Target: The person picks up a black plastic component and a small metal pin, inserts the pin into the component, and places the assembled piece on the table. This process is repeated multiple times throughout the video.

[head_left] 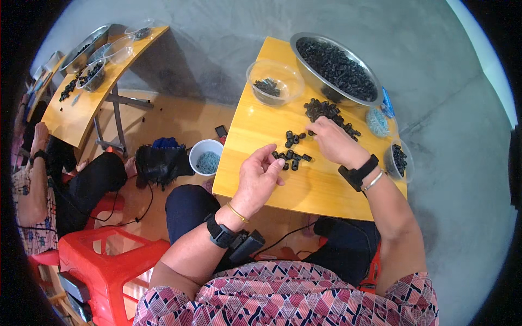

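Note:
Small black parts, plastic-looking and stubby, lie in a loose cluster (294, 157) on the yellow wooden table (247, 187). My left hand (260, 173) is at the cluster's left side, thumb and index finger apart and the other fingers loosely curled. Farther right, my right hand (336, 142) reaches to the near edge of a larger pile (322, 110) of the same parts. Its fingers are together, with a small black part (311, 132) at their tips; the palm hides some of the pile.
A steel bowl (375, 93) heaped with black parts stands at the back. Around the table are a clear tub (296, 81), a light-blue beaded bundle (377, 122) and a cup of parts (399, 159). A white bucket (196, 149), red stool (103, 255) and another person's table (70, 117) are left.

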{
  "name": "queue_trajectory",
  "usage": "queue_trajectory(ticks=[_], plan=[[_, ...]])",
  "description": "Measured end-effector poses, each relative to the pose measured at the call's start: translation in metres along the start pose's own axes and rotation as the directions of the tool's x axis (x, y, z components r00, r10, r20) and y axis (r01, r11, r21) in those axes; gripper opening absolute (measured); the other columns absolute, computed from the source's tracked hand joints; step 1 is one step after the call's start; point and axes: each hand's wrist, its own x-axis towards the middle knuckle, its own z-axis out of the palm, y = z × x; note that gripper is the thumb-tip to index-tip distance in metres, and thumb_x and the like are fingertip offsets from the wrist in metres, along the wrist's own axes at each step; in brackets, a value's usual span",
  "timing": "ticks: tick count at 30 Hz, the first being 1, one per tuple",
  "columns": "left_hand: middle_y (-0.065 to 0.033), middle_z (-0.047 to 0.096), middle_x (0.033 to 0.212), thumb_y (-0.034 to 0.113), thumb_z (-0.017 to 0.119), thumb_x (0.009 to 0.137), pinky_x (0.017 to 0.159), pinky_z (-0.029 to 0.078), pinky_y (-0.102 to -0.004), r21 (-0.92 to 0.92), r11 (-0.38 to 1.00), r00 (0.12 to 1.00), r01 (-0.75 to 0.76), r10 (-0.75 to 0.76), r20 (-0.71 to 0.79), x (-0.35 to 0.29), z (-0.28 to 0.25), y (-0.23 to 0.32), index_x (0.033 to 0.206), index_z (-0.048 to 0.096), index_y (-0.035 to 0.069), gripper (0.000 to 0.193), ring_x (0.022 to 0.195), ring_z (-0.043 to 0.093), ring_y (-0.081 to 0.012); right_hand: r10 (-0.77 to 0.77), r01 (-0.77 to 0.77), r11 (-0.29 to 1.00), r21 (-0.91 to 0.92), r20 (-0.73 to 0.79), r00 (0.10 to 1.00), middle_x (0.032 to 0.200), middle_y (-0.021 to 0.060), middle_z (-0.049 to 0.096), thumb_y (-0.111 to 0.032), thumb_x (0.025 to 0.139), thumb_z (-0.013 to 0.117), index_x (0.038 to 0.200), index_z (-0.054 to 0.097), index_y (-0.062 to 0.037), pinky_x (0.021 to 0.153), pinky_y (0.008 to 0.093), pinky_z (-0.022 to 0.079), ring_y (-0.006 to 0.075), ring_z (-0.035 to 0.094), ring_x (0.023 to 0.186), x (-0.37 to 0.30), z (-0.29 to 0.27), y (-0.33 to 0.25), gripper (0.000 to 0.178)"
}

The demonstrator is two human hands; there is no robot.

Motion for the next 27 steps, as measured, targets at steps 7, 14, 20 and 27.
queue_trajectory(ticks=[7, 14, 20, 27], plan=[[-0.0038, 0.047, 0.079, 0.003, 0.049, 0.082, 0.051, 0.047, -0.0224, -0.029, 1.0, 1.0, -0.004, 0.004, 0.018, 0.002, 0.001, -0.002, 0.115, 0.04, -0.008, 0.036, 0.061, 0.05, -0.0102, 0.078, -0.059, 0.993, 0.102, -0.192, 0.978, 0.094, 0.0149, 0.05, -0.001, 0.075, 0.047, 0.104, 0.048, -0.0046, 0.077, 0.0363, 0.041, 0.0313, 0.049, 0.09, -0.023, -0.009, 0.019, 0.028], [-0.0037, 0.046, 0.08, 0.002, 0.049, 0.082, 0.052, 0.048, -0.0229, -0.024, 1.0, 1.0, -0.015, 0.015, 0.003, 0.002, 0.002, -0.002, 0.115, 0.039, -0.008, 0.036, 0.062, 0.05, -0.0101, 0.129, -0.108, 0.977, 0.183, -0.107, 0.986, 0.087, 0.0158, 0.052, -0.003, 0.076, 0.048, 0.104, 0.048, -0.0029, 0.073, 0.0347, 0.042, 0.0298, 0.051, 0.081, -0.021, -0.001, 0.016, 0.027], [-0.003, 0.045, 0.079, 0.002, 0.049, 0.082, 0.053, 0.049, -0.023, -0.027, 1.0, 1.0, -0.011, 0.011, 0.019, 0.002, 0.004, -0.002, 0.114, 0.04, -0.008, 0.036, 0.062, 0.049, -0.0095, 0.016, 0.012, 0.993, 0.12, -0.228, 0.974, 0.079, 0.0146, 0.05, -0.002, 0.075, 0.049, 0.101, 0.048, -0.0022, 0.068, 0.033, 0.042, 0.027, 0.05, 0.073, -0.017, 0.012, 0.031, 0.026], [-0.0023, 0.045, 0.078, 0.002, 0.049, 0.081, 0.053, 0.049, -0.022, -0.039, 0.999, 0.999, -0.015, 0.017, 0.045, 0.001, 0.002, -0.001, 0.114, 0.04, -0.008, 0.036, 0.061, 0.049, -0.0093, 0.066, -0.042, 0.987, 0.152, -0.157, 0.985, 0.087, 0.0162, 0.05, 0.0, 0.072, 0.053, 0.098, 0.048, -0.0024, 0.071, 0.0345, 0.042, 0.0305, 0.051, 0.08, -0.003, 0.008, 0.011, 0.026]])
